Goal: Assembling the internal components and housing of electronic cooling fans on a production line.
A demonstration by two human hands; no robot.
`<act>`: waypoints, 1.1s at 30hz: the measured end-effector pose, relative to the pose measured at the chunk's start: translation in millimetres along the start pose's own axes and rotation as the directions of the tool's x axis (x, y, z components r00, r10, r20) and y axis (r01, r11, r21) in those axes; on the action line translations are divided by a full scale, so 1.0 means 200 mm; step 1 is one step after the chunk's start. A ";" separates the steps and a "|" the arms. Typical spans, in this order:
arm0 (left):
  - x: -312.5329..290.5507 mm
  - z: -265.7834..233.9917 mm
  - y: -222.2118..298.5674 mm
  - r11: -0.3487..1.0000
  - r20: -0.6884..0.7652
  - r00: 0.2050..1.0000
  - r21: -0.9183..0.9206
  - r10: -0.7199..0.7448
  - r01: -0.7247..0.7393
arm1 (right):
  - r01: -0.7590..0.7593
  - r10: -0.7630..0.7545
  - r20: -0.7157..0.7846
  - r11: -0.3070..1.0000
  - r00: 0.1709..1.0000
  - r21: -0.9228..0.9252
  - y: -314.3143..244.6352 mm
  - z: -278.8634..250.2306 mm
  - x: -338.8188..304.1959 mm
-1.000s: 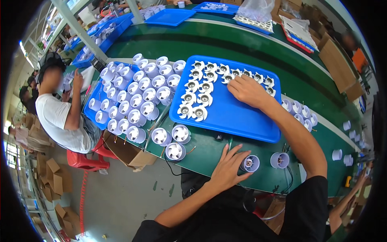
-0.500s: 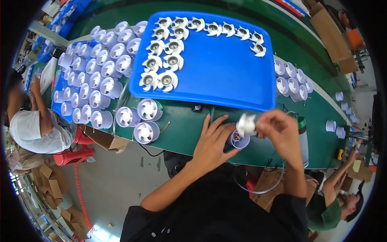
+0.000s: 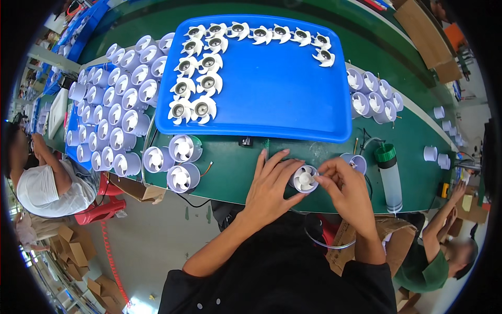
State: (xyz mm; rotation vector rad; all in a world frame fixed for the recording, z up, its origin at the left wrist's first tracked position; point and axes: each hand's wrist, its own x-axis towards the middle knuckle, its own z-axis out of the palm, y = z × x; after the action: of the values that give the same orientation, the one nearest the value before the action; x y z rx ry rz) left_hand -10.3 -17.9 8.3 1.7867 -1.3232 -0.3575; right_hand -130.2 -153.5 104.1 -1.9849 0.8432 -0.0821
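My left hand (image 3: pixel 272 184) is closed round the side of a small pale lilac fan housing (image 3: pixel 296 188), its thumb at the near side and its fingers at the far side. A white fan impeller (image 3: pixel 305 179) now sits inside this housing, its blades facing up. My right hand (image 3: pixel 346 183) pinches at the impeller's right edge with thumb and fingertips. Just beyond its knuckles stands another lilac housing (image 3: pixel 360 163), partly hidden. Above both hands lies a blue tray (image 3: pixel 272 99) with white impellers (image 3: pixel 202 109) along its left and far edges.
Many housings with impellers (image 3: pixel 123 140) crowd the left side; several more (image 3: pixel 374 102) stand right of the tray. A green-capped bottle (image 3: pixel 389 178) stands right of my hand. Co-workers sit at left (image 3: pixel 47 183) and right (image 3: pixel 429 261). A cardboard box (image 3: pixel 395 240) is below the table edge.
My right hand has brought the white impeller down and left into the housing held by my left hand. The view has shifted slightly, showing the housing and bottle at right more fully.
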 end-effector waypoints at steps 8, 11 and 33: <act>0.01 0.00 -0.01 1.000 0.003 1.000 0.003 0.009 -0.009 | 0.174 -0.143 0.111 0.917 0.983 -0.359 -0.03 0.00 -0.03; 0.00 0.00 0.00 1.000 0.002 1.000 0.006 -0.011 0.011 | 0.233 -0.254 -0.096 0.954 0.962 -0.188 -0.06 0.00 -0.03; -0.03 -0.02 -0.02 0.992 -0.044 0.998 0.116 0.045 -0.040 | 0.325 -0.343 -0.140 0.936 0.929 -0.133 -0.03 0.01 -0.01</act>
State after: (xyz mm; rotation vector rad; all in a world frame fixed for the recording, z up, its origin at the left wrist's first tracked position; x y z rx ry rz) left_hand -7.3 -10.3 5.1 1.8478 -1.3711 -0.2188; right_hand -127.0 -149.4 108.4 -2.2321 0.6097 -0.4075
